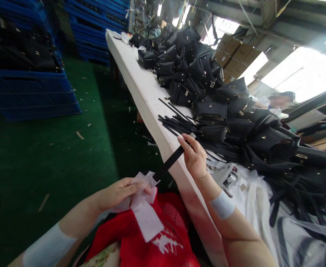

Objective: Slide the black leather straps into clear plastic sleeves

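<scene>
My right hand pinches the upper end of a black strap above the table edge, near a small metal piece at its tip. The strap slants down to the left, and its lower end goes into crumpled white tissue paper. My left hand is closed around that paper over my lap, with a long flap hanging down in front of the red apron. Just beyond my right hand, a bundle of thin black straps lies on the table.
A long white-covered table runs away from me, piled with black handbags. More black bags fill a blue crate on the green floor. Blue pallets and cardboard boxes stand behind. Another person is at the far right.
</scene>
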Available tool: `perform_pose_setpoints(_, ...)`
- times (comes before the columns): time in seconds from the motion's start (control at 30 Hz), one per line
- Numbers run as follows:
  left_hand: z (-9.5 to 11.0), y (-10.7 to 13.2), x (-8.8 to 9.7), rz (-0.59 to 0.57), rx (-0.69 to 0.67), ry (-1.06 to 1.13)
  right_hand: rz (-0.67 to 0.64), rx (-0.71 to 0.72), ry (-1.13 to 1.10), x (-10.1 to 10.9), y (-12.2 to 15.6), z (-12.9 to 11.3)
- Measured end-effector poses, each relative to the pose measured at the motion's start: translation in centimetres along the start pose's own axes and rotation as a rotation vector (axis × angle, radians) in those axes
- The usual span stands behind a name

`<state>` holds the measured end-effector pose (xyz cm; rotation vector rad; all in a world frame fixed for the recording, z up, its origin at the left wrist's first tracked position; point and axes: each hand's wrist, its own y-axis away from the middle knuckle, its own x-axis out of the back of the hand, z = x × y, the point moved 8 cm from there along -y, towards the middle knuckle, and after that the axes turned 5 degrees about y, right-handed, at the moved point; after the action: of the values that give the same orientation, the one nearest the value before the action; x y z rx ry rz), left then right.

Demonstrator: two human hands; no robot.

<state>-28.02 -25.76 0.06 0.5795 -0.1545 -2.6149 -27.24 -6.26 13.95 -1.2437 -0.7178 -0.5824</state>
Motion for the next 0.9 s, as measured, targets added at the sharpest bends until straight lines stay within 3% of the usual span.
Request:
perform_pose_setpoints(0.3, -0.6, 0.6, 0.0, -0.035, 0.036, -0.038, 0.006, 0.014, 0.050, 0.4, 0.1, -0.3)
perform_pose_setpoints(0.43, -0.1, 0.5, -0.3, -0.035, -0.001, 0.039, -0.048, 0.093, 0.106, -0.2, 0.8, -1.1)
perform_pose_setpoints(0.6, 0.2, -0.1, -0.9, -0.028, -0.002, 0.121, -0.022, 0.172, 0.106, 0.0, 1.4, -2.9)
perform_pose_setpoints(0.8, -0.1, -0.9, -1.0, -0.003, -0.017, 0.046, -0.131, 0.188, 0.097, -2.0, 2.6, -4.3)
perform_pose_setpoints(0.9, -0.3, -0.7, -0.8, 0.035, 0.051, -0.005, -0.129, 0.233, 0.044, -2.4, 3.1, -4.6)
